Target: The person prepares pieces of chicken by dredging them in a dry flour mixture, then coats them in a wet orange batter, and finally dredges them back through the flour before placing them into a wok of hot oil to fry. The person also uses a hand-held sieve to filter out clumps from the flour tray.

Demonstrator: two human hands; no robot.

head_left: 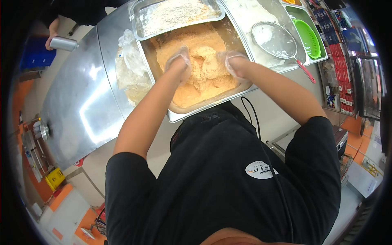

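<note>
A deep steel pan point(213, 103) in front of me holds orange breading powder point(179, 37). Clear plastic gloves cover both hands, which are sunk into the powder on either side of a clumpy, coated heap point(210, 61). My left hand point(182, 61) presses in at the left of the heap, its fingers mostly buried. At the heap's right edge is my right hand point(234, 64), tilted inward, its fingertips also hidden by powder. Whether either hand grips a piece cannot be made out.
A shallow tray point(136, 25) of pale flour crumbs rests over the pan's far end. To the right are a red-handled sieve point(274, 39) on white flour and a green basket point(307, 37). Crumpled plastic bags point(131, 67) lie left. Another person's hand point(50, 42) holds a silver cylinder.
</note>
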